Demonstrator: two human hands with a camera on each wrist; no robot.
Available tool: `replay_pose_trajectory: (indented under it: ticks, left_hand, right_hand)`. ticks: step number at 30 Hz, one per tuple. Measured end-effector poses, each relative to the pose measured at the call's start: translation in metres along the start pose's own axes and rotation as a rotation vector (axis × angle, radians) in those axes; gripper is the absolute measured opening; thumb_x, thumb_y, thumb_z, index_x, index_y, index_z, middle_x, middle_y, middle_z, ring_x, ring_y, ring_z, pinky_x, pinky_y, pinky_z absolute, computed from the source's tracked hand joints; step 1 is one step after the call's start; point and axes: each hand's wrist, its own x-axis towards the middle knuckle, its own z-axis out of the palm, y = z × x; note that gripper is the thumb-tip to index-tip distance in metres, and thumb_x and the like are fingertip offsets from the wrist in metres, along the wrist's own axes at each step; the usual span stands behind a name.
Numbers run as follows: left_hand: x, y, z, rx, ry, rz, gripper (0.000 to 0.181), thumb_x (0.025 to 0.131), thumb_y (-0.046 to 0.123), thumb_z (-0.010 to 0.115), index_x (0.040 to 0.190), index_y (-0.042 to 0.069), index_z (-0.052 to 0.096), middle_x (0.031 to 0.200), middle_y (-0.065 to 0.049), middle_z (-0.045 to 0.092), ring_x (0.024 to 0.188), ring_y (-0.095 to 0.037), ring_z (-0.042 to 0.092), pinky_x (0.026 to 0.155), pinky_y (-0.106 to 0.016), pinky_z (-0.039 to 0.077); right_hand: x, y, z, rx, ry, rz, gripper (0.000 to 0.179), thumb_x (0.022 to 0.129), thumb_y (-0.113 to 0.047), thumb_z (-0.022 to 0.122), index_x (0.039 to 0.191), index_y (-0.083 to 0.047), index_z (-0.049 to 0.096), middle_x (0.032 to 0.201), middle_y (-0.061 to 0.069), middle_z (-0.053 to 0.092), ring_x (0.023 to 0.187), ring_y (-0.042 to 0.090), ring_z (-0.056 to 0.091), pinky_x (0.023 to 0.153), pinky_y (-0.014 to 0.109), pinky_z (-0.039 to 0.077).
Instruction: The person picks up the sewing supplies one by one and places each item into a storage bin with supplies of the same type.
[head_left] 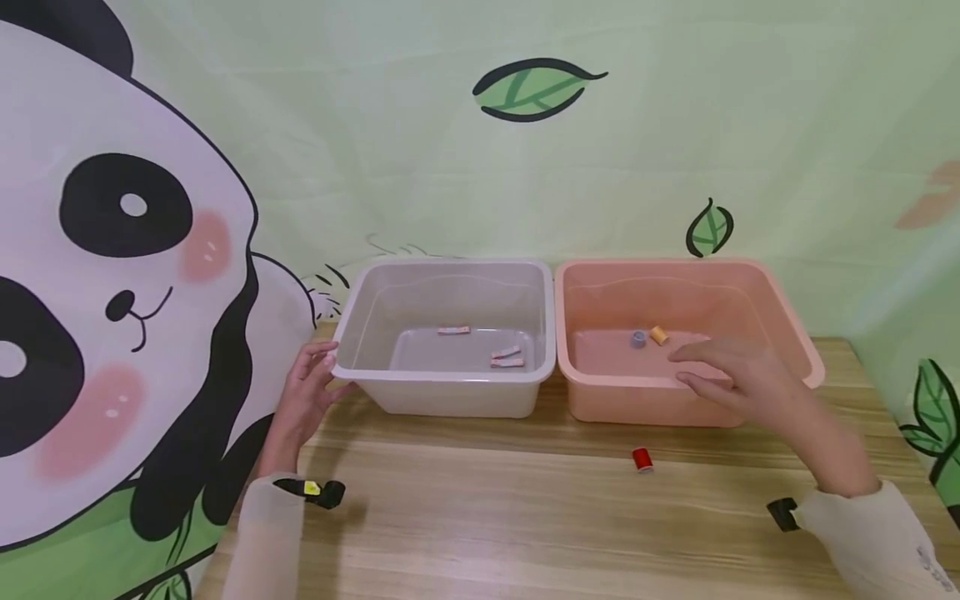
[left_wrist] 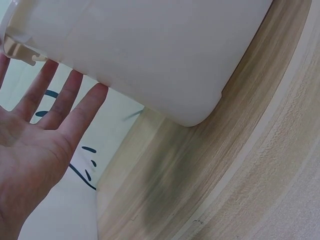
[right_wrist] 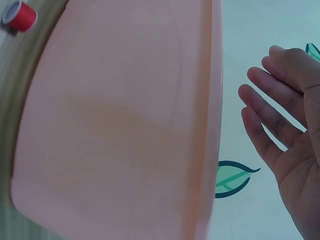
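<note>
My left hand (head_left: 303, 392) touches the left side of the white bin (head_left: 442, 396) with its fingertips, fingers spread and fairly straight in the left wrist view. Above the front rim of the pink bin (head_left: 637, 404) hovers my right hand (head_left: 738, 375), holding nothing, its fingers loosely bent. Inside the pink bin lie a grey-blue thread spool (head_left: 638, 339) and an orange thread spool (head_left: 659, 335). A red thread spool (head_left: 642, 460) lies on the table in front of that bin. Several small pale strips with reddish print (head_left: 453, 331) lie in the white bin.
Both bins stand side by side on a wood-grain table (head_left: 480, 508). Behind them hangs a light green cloth (head_left: 420, 150) printed with leaves and a large panda (head_left: 142, 250). A dark strap (head_left: 311, 490) is on the left sleeve.
</note>
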Motion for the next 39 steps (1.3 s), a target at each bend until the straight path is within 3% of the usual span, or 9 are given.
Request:
replay_pose_trajectory:
  ticks: [6,9,12,16,22,27,30,34,39]
  left_hand:
    - [0.001,0.001,0.002,-0.03,-0.004,0.01,0.02,0.108,0.017,0.051,0.127,0.021,0.055,0.135,-0.001,0.052,0.119,-0.019,0.058,0.091,-0.042,0.058]
    - [0.001,-0.001,0.002,-0.037,-0.002,0.001,0.018,0.108,0.016,0.051,0.125,0.022,0.055,0.134,-0.001,0.052,0.118,-0.019,0.059,0.091,-0.043,0.058]
    - [-0.002,-0.003,0.001,-0.034,-0.007,-0.006,0.019,0.108,0.015,0.05,0.125,0.022,0.055,0.134,-0.002,0.05,0.119,-0.019,0.058,0.093,-0.044,0.057]
    - [-0.005,-0.004,0.0,-0.029,0.0,-0.003,0.018,0.108,0.015,0.049,0.123,0.024,0.055,0.134,-0.001,0.051,0.118,-0.018,0.059,0.09,-0.042,0.058]
    - [-0.004,-0.004,0.0,-0.058,-0.03,-0.002,0.02,0.108,0.014,0.049,0.125,0.023,0.056,0.133,-0.002,0.051,0.117,-0.018,0.059,0.092,-0.045,0.057]
    - [-0.002,-0.003,-0.001,-0.037,-0.011,-0.007,0.019,0.108,0.015,0.049,0.123,0.024,0.056,0.133,-0.002,0.05,0.117,-0.018,0.059,0.092,-0.046,0.057]
    - [-0.001,-0.001,-0.001,-0.032,-0.011,-0.004,0.019,0.108,0.015,0.05,0.125,0.023,0.056,0.134,-0.002,0.051,0.117,-0.019,0.06,0.094,-0.049,0.056]
    - [0.0,0.0,0.0,-0.03,-0.009,0.0,0.019,0.108,0.015,0.05,0.125,0.022,0.055,0.134,-0.002,0.051,0.117,-0.019,0.06,0.095,-0.051,0.055]
    - [-0.002,0.001,-0.001,-0.031,-0.006,0.004,0.018,0.108,0.016,0.05,0.124,0.023,0.055,0.134,-0.002,0.051,0.116,-0.018,0.06,0.093,-0.047,0.057]
  right_hand:
    - [-0.02,-0.024,0.005,-0.01,-0.027,0.155,0.035,0.084,-0.01,0.082,0.117,-0.018,0.073,0.112,-0.006,0.074,0.102,0.019,0.067,0.098,0.002,0.034]
    - [-0.033,-0.032,0.013,-0.003,-0.019,0.186,0.037,0.082,-0.01,0.084,0.116,-0.019,0.074,0.111,-0.008,0.073,0.104,0.017,0.067,0.1,0.001,0.032]
    - [-0.047,-0.036,0.025,0.006,0.009,0.171,0.038,0.078,-0.009,0.086,0.113,-0.018,0.075,0.108,-0.007,0.074,0.101,0.014,0.069,0.097,0.002,0.038]
    - [-0.066,-0.039,0.044,0.032,0.026,0.19,0.04,0.074,-0.005,0.087,0.11,-0.018,0.076,0.105,-0.005,0.075,0.093,0.01,0.071,0.082,0.005,0.047]
    - [-0.093,-0.038,0.07,0.111,0.029,0.332,0.038,0.076,-0.004,0.086,0.109,-0.019,0.076,0.103,-0.004,0.076,0.093,0.007,0.07,0.075,0.008,0.051]
    - [-0.104,-0.032,0.097,0.237,0.008,0.39,0.029,0.081,0.0,0.082,0.108,-0.01,0.075,0.1,0.002,0.076,0.089,0.008,0.071,0.07,0.021,0.059]
    - [-0.106,-0.03,0.111,0.286,-0.021,0.459,0.026,0.084,-0.006,0.082,0.109,-0.009,0.076,0.102,0.002,0.076,0.09,0.011,0.072,0.073,0.026,0.061]
    - [-0.107,-0.028,0.123,0.254,-0.091,0.571,0.031,0.084,-0.025,0.085,0.112,-0.015,0.076,0.106,-0.002,0.076,0.094,0.015,0.071,0.078,0.032,0.059]
    - [-0.106,-0.024,0.129,0.161,-0.143,0.591,0.043,0.082,-0.036,0.086,0.119,-0.016,0.074,0.111,0.001,0.075,0.098,0.023,0.069,0.082,0.043,0.056]
